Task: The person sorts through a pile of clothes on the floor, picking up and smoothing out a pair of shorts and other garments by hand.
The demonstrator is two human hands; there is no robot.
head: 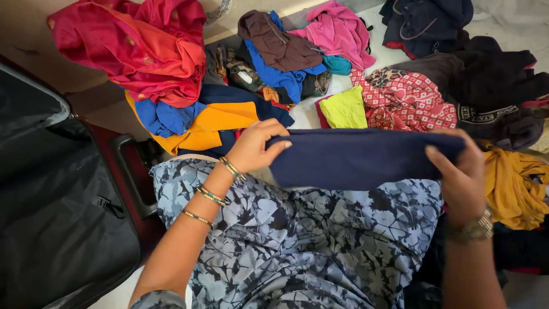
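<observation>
At centre frame, a folded navy cloth [357, 157], plain and smooth, stretches flat between the left hand [254, 146] and right hand [460, 174], each pinching one end above a blue-patterned lap [297, 240].

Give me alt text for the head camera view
Both hands, left hand and right hand, hold a folded navy cloth by its ends over a blue patterned lap. Mixed clothes lie ahead, a black suitcase at left.
</observation>
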